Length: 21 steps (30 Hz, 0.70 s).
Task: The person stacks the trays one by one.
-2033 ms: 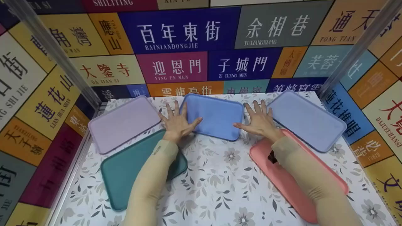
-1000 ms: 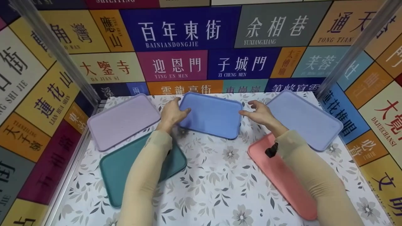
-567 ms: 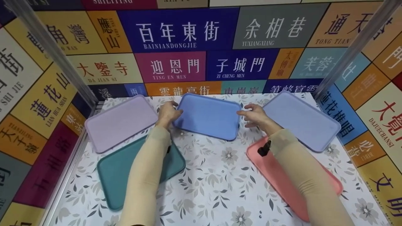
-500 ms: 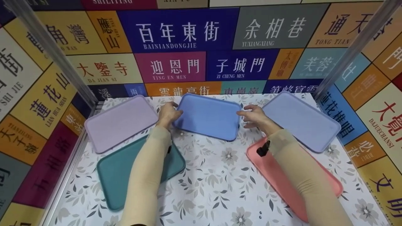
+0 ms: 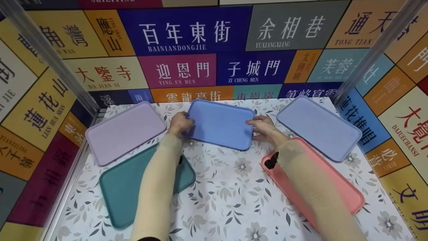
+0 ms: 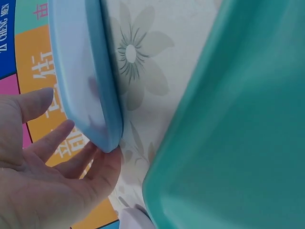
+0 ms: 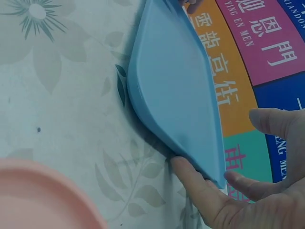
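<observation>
A blue rectangular tray [image 5: 220, 125] with a low rim lies at the back middle of the table in the head view. At its left short edge is my left hand [image 5: 181, 124]; in the left wrist view its fingertips [image 6: 112, 160] touch the tray's corner and the thumb stands off the rim. My right hand [image 5: 264, 126] is at the opposite short edge. In the right wrist view its fingertips [image 7: 181, 164] meet the edge from outside and below, while the thumb is raised clear of the tray. Neither hand has closed round it.
A lilac tray [image 5: 125, 132] and a green tray [image 5: 123, 187] lie at left. A periwinkle tray [image 5: 319, 129] and a coral tray [image 5: 341, 187] lie at right, forearms passing over the green and coral ones. Lettered panels [image 5: 187, 30] enclose the flower-patterned table [image 5: 220, 207].
Both hands have gone from spread fingers above the blue tray to its two short edges. The right hand has moved left, in to the edge. The tray itself shows no clear movement.
</observation>
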{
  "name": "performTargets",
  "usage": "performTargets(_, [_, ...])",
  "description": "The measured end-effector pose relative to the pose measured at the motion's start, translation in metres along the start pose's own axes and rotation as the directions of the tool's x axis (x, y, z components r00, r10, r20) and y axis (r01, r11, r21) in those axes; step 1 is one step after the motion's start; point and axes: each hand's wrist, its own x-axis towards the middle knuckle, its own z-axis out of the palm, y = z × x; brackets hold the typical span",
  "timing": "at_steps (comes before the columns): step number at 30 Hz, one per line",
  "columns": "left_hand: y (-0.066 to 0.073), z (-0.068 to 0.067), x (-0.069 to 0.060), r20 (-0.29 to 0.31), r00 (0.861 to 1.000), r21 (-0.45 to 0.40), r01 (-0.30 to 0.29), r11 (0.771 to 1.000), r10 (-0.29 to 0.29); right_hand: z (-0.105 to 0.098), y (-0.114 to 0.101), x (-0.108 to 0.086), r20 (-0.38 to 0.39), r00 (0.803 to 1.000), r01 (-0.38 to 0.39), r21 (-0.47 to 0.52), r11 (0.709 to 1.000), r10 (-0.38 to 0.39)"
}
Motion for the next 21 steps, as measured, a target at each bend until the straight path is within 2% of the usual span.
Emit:
performTargets(2, [0.002, -0.001, -0.003, 0.002, 1.0, -0.015, -0.011, 1.0, 0.011, 0.002, 0.0, 0.001, -0.01, 1.0, -0.009, 0.0, 1.0, 0.009])
performTargets(4, [0.013, -0.007, -0.019, 0.029, 1.0, -0.053, 0.014, 0.998, -0.012, 0.002, 0.001, 0.002, -0.014, 1.0, -0.007, -0.006, 1.0, 0.007])
performTargets(7, [0.024, -0.013, -0.037, 0.025, 0.999, -0.085, 0.035, 0.996, -0.033, 0.0, 0.004, 0.004, -0.013, 1.0, 0.005, -0.014, 1.0, -0.005])
performTargets(9, [0.011, -0.012, -0.017, 0.026, 0.999, -0.095, 0.033, 0.995, -0.031, -0.001, 0.006, 0.005, -0.005, 1.0, 0.018, -0.006, 1.0, -0.018])
performTargets(11, [0.009, -0.013, -0.013, 0.028, 0.999, -0.112, 0.04, 0.993, -0.037, -0.004, 0.008, 0.007, 0.003, 0.999, 0.036, 0.009, 0.999, -0.036])
performTargets(13, [0.014, -0.02, -0.024, 0.044, 0.998, -0.148, 0.043, 0.988, -0.037, -0.006, 0.01, 0.009, 0.014, 0.998, 0.058, 0.023, 0.998, -0.058])
performTargets(16, [0.03, -0.031, -0.053, 0.075, 0.996, -0.201, 0.064, 0.978, -0.049, -0.01, 0.014, 0.011, 0.034, 0.995, 0.091, 0.027, 0.995, -0.092])
performTargets(21, [0.032, -0.039, -0.07, 0.115, 0.993, -0.286, 0.062, 0.956, -0.03, -0.016, 0.017, 0.011, 0.054, 0.992, 0.114, 0.029, 0.993, -0.115])
